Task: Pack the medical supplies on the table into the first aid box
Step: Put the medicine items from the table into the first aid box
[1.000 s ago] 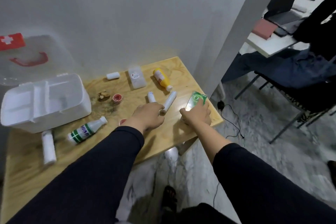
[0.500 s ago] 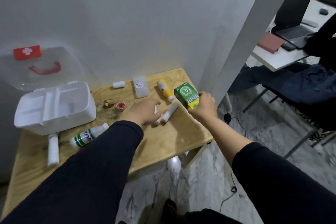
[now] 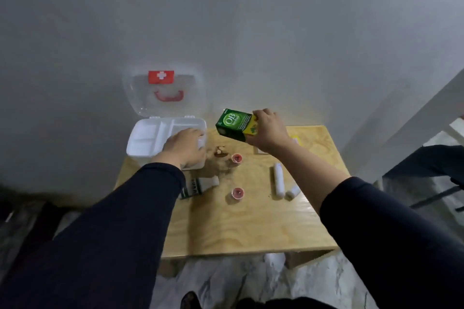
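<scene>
A green carton marked "OB herbal" [image 3: 234,124] is held in the air by the right hand [image 3: 267,130], with the fingers curled over its right end and the carton tilted; it is seen above the far part of the wooden table [image 3: 251,228], just right of the first aid box [image 3: 148,138]. The white box is placed at the far left corner of the table, and its clear lid [image 3: 165,93], marked with a red cross label and a red handle, is stood open against the wall. A divided white tray is seen inside the box. The left hand [image 3: 184,145] is laid over the near right corner of the box; a small white object seems to be covered by its fingers, but whether it is grasped cannot be told.

On the table, a white bottle with a green label [image 3: 198,187] is laid on its side near the box, partly hidden by the left sleeve. Two small red-topped pots [image 3: 236,158] [image 3: 237,193] are set at the middle. Two white tubes [image 3: 278,184] [image 3: 293,192] are laid to the right, touching at their near ends. A brown stain is seen beside the box.
</scene>
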`<state>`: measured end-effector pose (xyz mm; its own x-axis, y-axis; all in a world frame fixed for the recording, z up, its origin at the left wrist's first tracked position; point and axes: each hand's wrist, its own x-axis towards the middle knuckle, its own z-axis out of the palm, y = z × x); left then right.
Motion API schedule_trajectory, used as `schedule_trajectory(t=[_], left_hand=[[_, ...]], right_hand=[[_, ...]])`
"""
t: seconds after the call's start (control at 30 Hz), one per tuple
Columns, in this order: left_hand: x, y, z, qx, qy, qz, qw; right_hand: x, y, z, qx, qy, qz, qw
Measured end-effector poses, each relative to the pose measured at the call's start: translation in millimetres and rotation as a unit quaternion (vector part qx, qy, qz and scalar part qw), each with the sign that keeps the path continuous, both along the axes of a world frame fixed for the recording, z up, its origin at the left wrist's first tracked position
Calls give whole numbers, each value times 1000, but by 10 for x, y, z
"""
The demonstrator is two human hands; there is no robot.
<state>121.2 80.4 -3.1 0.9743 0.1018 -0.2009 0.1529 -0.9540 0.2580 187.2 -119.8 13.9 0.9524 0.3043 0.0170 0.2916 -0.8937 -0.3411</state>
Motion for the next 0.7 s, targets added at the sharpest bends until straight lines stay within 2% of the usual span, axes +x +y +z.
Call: schedule_trajectory(t=[0.13, 0.27, 0.47, 0.7], left_hand=[[-52, 559, -84, -6, 0, 49, 999], [-58, 960, -242, 15, 20, 46, 999], [-83, 1397, -471, 30, 47, 1, 998], [-57, 1491, -592, 70, 13, -31, 997]], right_hand=[[27, 568, 57, -18, -13, 66, 998], [44, 1061, 10, -85, -14, 109, 990], [106, 1638, -276, -104, 24, 78, 991], [174, 1996, -587, -94, 69, 42, 992]])
